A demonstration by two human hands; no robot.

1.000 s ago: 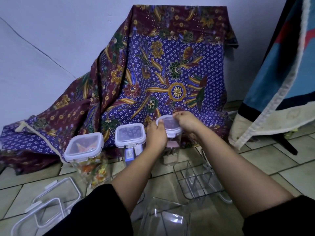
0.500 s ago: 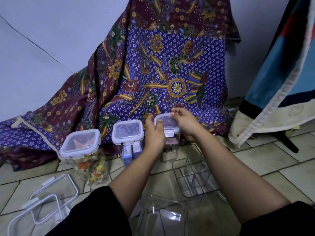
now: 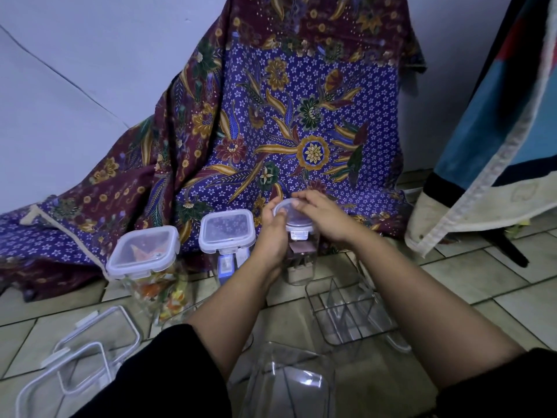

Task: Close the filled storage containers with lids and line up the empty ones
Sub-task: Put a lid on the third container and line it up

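Three filled clear containers stand in a row on the tiled floor. The left one (image 3: pixel 150 279) holds colourful pieces under a white-rimmed lid (image 3: pixel 143 251). The middle one (image 3: pixel 227 263) is lidded too (image 3: pixel 227 230). On the right container (image 3: pixel 301 260) sits a lid (image 3: pixel 294 220). My left hand (image 3: pixel 272 236) grips that container's left side and lid edge. My right hand (image 3: pixel 322 215) lies over the lid's right side, fingers curled on its far rim. Two empty clear containers (image 3: pixel 349 315) (image 3: pixel 289 384) lie nearer me.
Two loose white-rimmed lids (image 3: pixel 99 336) (image 3: pixel 60 384) lie on the floor at the lower left. A purple and maroon batik cloth (image 3: pixel 286 131) drapes over something behind the containers. A blue and cream towel (image 3: pixel 497 131) hangs at the right.
The view has dipped slightly. My right hand has shifted over the lid, fingers reaching across its far rim. My left hand stays at the lid's left edge.
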